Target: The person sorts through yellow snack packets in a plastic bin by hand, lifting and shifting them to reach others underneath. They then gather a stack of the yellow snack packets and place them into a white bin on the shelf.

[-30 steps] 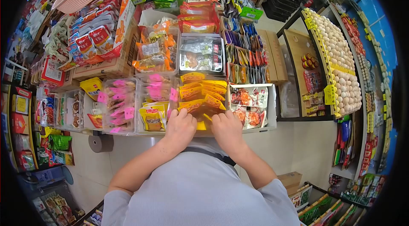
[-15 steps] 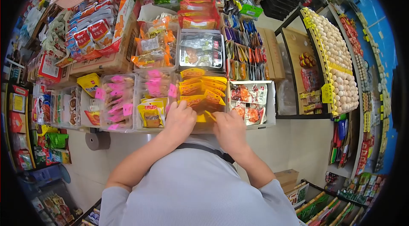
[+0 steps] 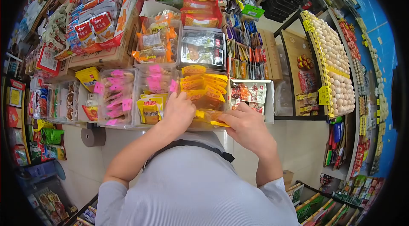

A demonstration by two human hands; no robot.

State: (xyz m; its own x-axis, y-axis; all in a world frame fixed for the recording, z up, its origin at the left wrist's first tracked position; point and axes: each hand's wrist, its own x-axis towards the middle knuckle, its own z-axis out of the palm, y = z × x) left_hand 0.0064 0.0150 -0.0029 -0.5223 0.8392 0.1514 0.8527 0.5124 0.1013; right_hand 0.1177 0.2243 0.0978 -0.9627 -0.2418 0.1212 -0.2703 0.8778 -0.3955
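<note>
Yellow snack packets [image 3: 204,84] stand in rows in a clear box at the middle of the display. My right hand [image 3: 249,126] pinches the edge of one yellow packet [image 3: 209,117], which lies tilted at the front of that box. At the box's left side is my left hand [image 3: 178,111], its fingers curled at the packets; what they hold, if anything, is hidden. Left of it, a yellow pouch [image 3: 151,110] sits in a clear box with pink-labelled packets [image 3: 156,82]. The white box of red-and-white packets [image 3: 248,94] is just beyond my right hand.
Pink-tagged packets [image 3: 115,98] fill another box on the left. Black-and-silver packs [image 3: 202,47] and orange packets [image 3: 156,40] stand behind. Egg trays [image 3: 336,64] rise on the right. A grey roll [image 3: 93,136] hangs below the display's left front edge.
My right hand has moved right and slightly down, and the yellow packet at its fingers now lies flatter across the box front. My left hand has shifted slightly up.
</note>
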